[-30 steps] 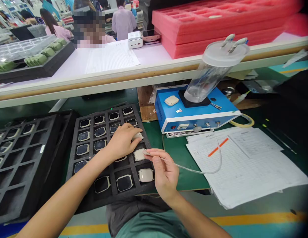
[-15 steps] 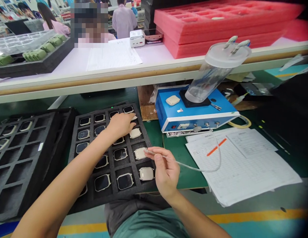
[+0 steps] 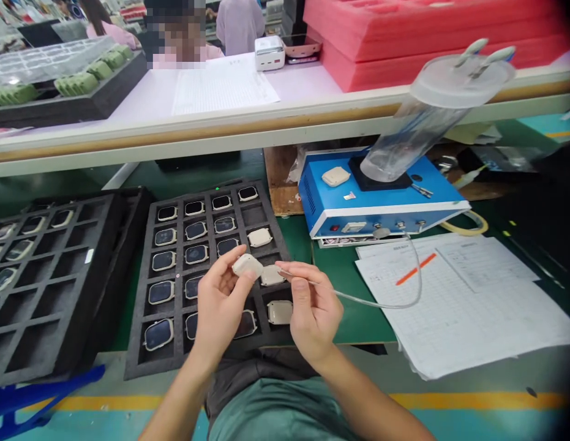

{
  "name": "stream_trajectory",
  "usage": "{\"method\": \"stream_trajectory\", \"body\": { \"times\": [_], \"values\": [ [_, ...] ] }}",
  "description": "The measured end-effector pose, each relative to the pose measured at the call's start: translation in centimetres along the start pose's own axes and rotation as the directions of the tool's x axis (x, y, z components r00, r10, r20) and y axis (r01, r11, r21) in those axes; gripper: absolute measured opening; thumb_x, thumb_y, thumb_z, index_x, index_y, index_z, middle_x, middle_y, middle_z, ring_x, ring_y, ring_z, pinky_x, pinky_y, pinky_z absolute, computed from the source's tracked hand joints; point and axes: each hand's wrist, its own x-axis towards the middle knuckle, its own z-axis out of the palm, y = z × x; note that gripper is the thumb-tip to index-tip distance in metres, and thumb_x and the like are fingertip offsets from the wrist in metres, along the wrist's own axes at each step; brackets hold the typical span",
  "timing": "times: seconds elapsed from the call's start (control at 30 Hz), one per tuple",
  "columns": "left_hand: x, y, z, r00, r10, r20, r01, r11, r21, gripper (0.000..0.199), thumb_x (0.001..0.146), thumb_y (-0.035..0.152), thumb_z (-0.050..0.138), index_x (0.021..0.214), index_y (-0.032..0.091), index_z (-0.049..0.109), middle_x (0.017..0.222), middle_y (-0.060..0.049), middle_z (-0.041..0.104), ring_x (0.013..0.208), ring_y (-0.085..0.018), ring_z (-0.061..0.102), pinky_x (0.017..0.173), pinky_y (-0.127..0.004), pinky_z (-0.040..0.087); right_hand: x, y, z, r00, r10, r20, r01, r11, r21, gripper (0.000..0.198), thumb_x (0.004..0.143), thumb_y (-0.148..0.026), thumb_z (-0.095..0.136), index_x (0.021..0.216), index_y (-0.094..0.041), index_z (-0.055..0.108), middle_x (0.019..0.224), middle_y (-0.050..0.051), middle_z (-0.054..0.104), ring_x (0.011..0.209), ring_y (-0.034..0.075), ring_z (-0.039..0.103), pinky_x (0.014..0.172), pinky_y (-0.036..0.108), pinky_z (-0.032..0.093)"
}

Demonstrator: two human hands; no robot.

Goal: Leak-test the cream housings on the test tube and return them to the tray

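A cream watch case (image 3: 246, 266) is pinched between the thumb and fingers of my left hand (image 3: 223, 303), raised over the black foam tray (image 3: 140, 343). Close to its right, my right hand (image 3: 316, 306) grips a thin pen-like tool (image 3: 289, 274), its tip pointing at the case; I cannot tell if they touch. A clear tube (image 3: 381, 304) trails from the tool to the blue box (image 3: 386, 211). Several watch cases with dark screens (image 3: 165, 261) sit in the tray's cells, and cream ones lie back-up in the right column, such as this watch case (image 3: 259, 237).
Another foam tray (image 3: 78, 294) stands at the left. On the blue box are a cream watch case (image 3: 336, 176) and a tilted clear cylinder (image 3: 404, 138). Paper sheets (image 3: 459, 306) lie at the right. A shelf (image 3: 174, 147) crosses behind, bearing red foam trays (image 3: 353, 67). People sit beyond.
My left hand has lifted a cream watch case from the tray's far right cell and brought it back toward my right hand. The camera view has shifted slightly.
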Motion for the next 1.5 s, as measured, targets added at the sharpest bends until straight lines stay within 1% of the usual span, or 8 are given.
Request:
{"method": "stream_trajectory", "body": {
  "times": [0.1, 0.17, 0.23, 0.47, 0.6, 1.0, 1.17, 1.5],
  "values": [
    [-1.1, -1.4, 1.0, 0.993, -0.010, -0.116, -0.007, 0.989, -0.146, 0.029, 0.083, 0.032, 0.084, 0.105, 0.016, 0.076, 0.104, -0.009, 0.083, 0.095, -0.021, 0.079, 0.085, -0.028, 0.063, -0.4, 0.1, -0.2, 0.999, -0.029, 0.023, 0.029, 1.000, -0.008, 0.016, 0.107, -0.025, 0.058, 0.108, -0.027, 0.074, 0.110, 0.007, 0.079, 0.106, 0.025, 0.077, 0.094, 0.047, 0.065],
    [-1.4, -2.0, 1.5, 0.989, -0.029, -0.146, -0.002, 0.979, -0.203, 0.029, 0.081, 0.033, 0.087, 0.102, 0.017, 0.074, 0.101, -0.009, 0.084, 0.091, -0.021, 0.080, 0.083, -0.029, 0.064, -0.5, 0.2, -0.2, 0.999, -0.023, 0.029, 0.023, 1.000, 0.001, 0.016, 0.107, -0.024, 0.059, 0.109, -0.027, 0.074, 0.110, 0.007, 0.079, 0.106, 0.025, 0.078, 0.093, 0.046, 0.066],
    [-1.6, -2.3, 1.7, 0.987, -0.045, -0.157, 0.010, 0.976, -0.217, 0.030, 0.080, 0.033, 0.088, 0.100, 0.017, 0.072, 0.100, -0.009, 0.084, 0.090, -0.022, 0.081, 0.082, -0.030, 0.066, -0.5, 0.3, -0.1, 1.000, -0.013, 0.023, 0.013, 1.000, 0.008, 0.017, 0.107, -0.024, 0.058, 0.110, -0.027, 0.074, 0.110, 0.007, 0.079, 0.106, 0.024, 0.078, 0.093, 0.045, 0.066],
    [-1.9, -2.2, 1.7, 0.986, -0.031, -0.166, 0.003, 0.986, -0.165, 0.029, 0.079, 0.030, 0.089, 0.098, 0.016, 0.072, 0.095, -0.008, 0.085, 0.086, -0.020, 0.082, 0.082, -0.026, 0.066, -0.2, 0.4, -0.1, 1.000, 0.001, -0.011, -0.002, 1.000, -0.021, 0.017, 0.107, -0.025, 0.059, 0.108, -0.026, 0.076, 0.106, 0.007, 0.080, 0.103, 0.022, 0.077, 0.090, 0.041, 0.068],
    [-2.0, -2.3, 1.8, 0.983, -0.035, -0.178, 0.009, 0.990, -0.143, 0.028, 0.080, 0.030, 0.089, 0.098, 0.016, 0.073, 0.095, -0.008, 0.084, 0.086, -0.021, 0.083, 0.082, -0.027, 0.066, 0.0, 0.4, -0.2, 1.000, 0.005, -0.001, -0.005, 1.000, -0.012, 0.017, 0.107, -0.024, 0.060, 0.110, -0.025, 0.076, 0.107, 0.008, 0.080, 0.102, 0.022, 0.078, 0.088, 0.040, 0.068],
    [-2.0, -2.2, 1.8, 0.985, -0.003, -0.175, -0.017, 0.993, -0.118, 0.023, 0.082, 0.026, 0.087, 0.098, 0.017, 0.074, 0.094, -0.006, 0.085, 0.084, -0.015, 0.082, 0.078, -0.018, 0.063, 0.0, 0.6, -0.2, 1.000, -0.010, 0.013, 0.010, 1.000, -0.004, 0.020, 0.106, -0.018, 0.059, 0.112, -0.025, 0.076, 0.107, 0.006, 0.079, 0.103, 0.018, 0.076, 0.090, 0.034, 0.067],
    [-2.1, -2.2, 1.8, 0.983, 0.033, -0.182, -0.044, 0.997, -0.058, 0.022, 0.081, 0.026, 0.088, 0.097, 0.017, 0.075, 0.091, -0.005, 0.084, 0.080, -0.015, 0.081, 0.076, -0.017, 0.062, 0.0, 0.7, -0.2, 1.000, -0.002, 0.015, 0.002, 1.000, 0.013, 0.021, 0.107, -0.018, 0.058, 0.112, -0.026, 0.076, 0.108, 0.006, 0.079, 0.104, 0.019, 0.075, 0.090, 0.035, 0.067],
    [-1.9, -2.3, 1.8, 0.981, 0.060, -0.182, -0.063, 0.998, -0.010, 0.022, 0.080, 0.027, 0.087, 0.096, 0.018, 0.076, 0.092, -0.005, 0.083, 0.080, -0.014, 0.079, 0.077, -0.017, 0.062, 0.0, 0.5, -0.1, 1.000, 0.011, 0.004, -0.011, 1.000, 0.030, 0.019, 0.107, -0.021, 0.058, 0.110, -0.025, 0.076, 0.109, 0.007, 0.078, 0.102, 0.020, 0.075, 0.089, 0.037, 0.066]
  ]
}}
